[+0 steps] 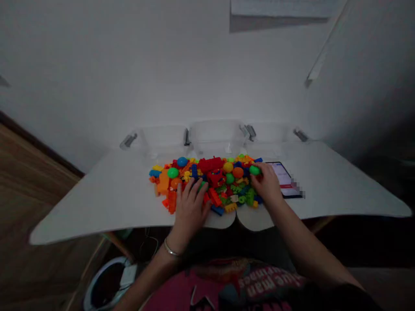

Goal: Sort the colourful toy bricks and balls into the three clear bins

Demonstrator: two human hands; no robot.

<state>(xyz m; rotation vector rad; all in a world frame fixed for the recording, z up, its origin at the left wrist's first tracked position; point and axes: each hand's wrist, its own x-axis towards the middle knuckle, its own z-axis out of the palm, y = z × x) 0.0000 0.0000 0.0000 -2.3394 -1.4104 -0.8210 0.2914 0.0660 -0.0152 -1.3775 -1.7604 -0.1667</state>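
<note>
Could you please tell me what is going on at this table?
A person is handling a heap of colourful toy bricks and balls on a white table. The right hand holds a green ball at the heap's right end. The left hand is spread over the heap's near side; whether it grips anything is unclear. Clear plastic bins stand in a row behind the heap, and a tablet with a lit screen lies beside the right hand.

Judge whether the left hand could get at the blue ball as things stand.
Probably yes: the blue ball sits uncovered toward the back of the toy pile, just beyond the left hand, with nothing tall between.
</note>
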